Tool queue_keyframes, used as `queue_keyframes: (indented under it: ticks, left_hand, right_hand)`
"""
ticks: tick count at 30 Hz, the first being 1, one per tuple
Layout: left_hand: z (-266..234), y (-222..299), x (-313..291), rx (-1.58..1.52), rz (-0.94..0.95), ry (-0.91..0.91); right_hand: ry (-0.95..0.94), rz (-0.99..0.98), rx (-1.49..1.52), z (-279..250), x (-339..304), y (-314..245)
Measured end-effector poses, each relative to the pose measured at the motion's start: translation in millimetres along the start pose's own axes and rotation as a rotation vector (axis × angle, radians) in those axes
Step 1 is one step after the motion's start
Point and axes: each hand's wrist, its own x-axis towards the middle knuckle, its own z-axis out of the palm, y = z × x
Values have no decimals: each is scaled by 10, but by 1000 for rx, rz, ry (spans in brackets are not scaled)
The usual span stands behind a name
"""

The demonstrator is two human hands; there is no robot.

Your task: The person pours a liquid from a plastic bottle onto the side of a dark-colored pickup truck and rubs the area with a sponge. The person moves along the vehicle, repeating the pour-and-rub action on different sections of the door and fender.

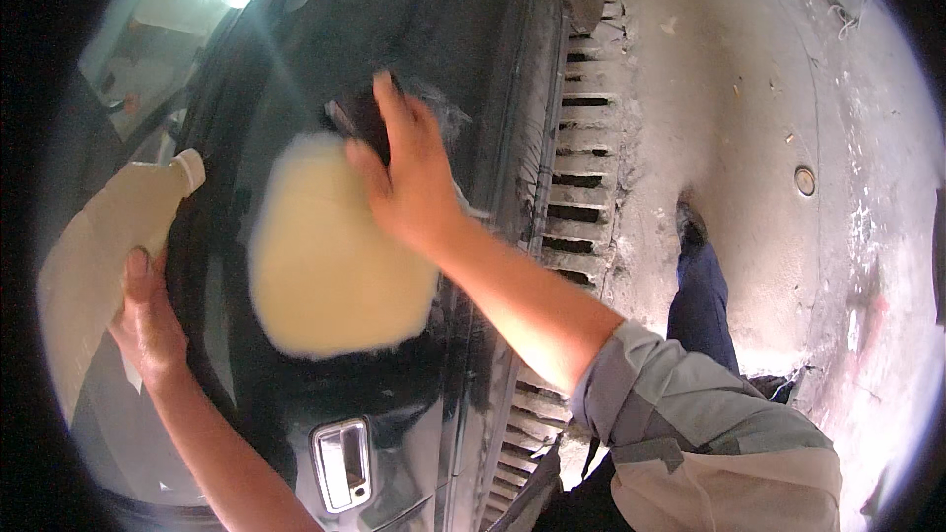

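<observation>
A dark green car door (394, 419) lies below me with a large cream-coloured patch of body filler (340, 271) on it. My right hand (419, 182) is closed over a dark sanding block (363, 120), which it presses to the panel at the patch's far edge. Pale smears show on the paint beside that hand. On the left, my left hand (150, 320) grips a cloudy, translucent plastic bottle (103, 241) from its near side. The bottle is tilted, its whitish neck end pointing toward the door. Part of the sanding block is hidden under my right fingers.
A chrome door handle (342, 463) sits nearer me than the patch. Right of the car runs a slotted drain grating (576, 212) along a stained concrete floor (754, 128). A small round object (805, 180) lies there. A bright light reflects at the upper left.
</observation>
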Motion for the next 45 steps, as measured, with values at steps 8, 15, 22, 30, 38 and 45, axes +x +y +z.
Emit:
queue_keyframes:
  ticks: [8, 15, 22, 30, 38, 45]
  left_hand:
    - [92, 34, 34, -77, -3, -24]
    - [107, 18, 6, -109, -64, -2]
    - [56, 47, 10, -99, -63, 10]
    - [171, 125, 35, -34, -33, 24]
    - [105, 142, 25, 2, -39, 23]
    - [291, 242, 2, -40, -16, 35]
  right_hand:
    - [-38, -79, -111, 104, -599, -86]
    - [-134, 29, -29, 165, -727, -201]
    - [-35, -34, -73, 181, -226, -345]
    - [-285, -79, -146, 148, -1226, -634]
    - [79, -36, -96, 330, 436, -422]
    - [-226, -183, -193, 192, -977, -747]
